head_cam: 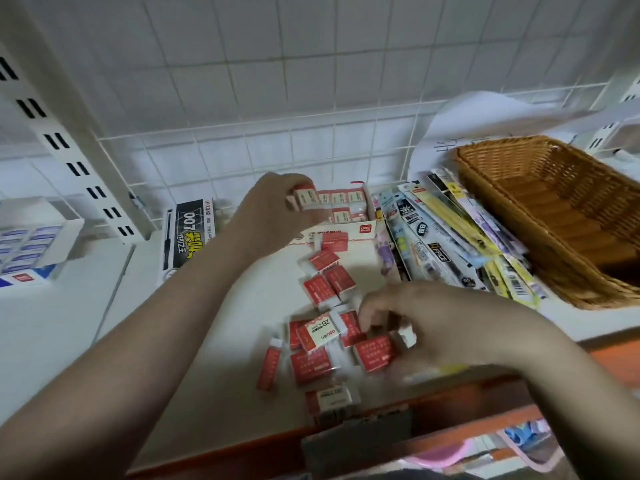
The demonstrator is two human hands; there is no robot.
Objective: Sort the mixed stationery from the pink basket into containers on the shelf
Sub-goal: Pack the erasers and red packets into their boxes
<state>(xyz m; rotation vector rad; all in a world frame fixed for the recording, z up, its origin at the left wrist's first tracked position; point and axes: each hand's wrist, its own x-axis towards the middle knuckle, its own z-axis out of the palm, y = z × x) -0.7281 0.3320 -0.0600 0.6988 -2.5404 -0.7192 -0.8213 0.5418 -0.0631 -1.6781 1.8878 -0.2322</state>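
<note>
Several red-and-white wrapped erasers (322,289) lie scattered on the white shelf (221,341). At the back stands an open red-and-white eraser box (363,227) with erasers packed upright inside. My left hand (273,209) pinches one eraser (306,197) over the box's left end. My right hand (443,323) reaches into the loose pile and grips a small white eraser (407,336) with curled fingers. A corner of the pink basket (446,457) shows below the shelf edge.
A pile of packaged pens (460,244) lies right of the box, beside a brown wicker basket (554,209). A black-and-white 007 box (188,233) stands left of the eraser box. A box of blue-wrapped items (24,247) sits far left. White wire grid backs the shelf.
</note>
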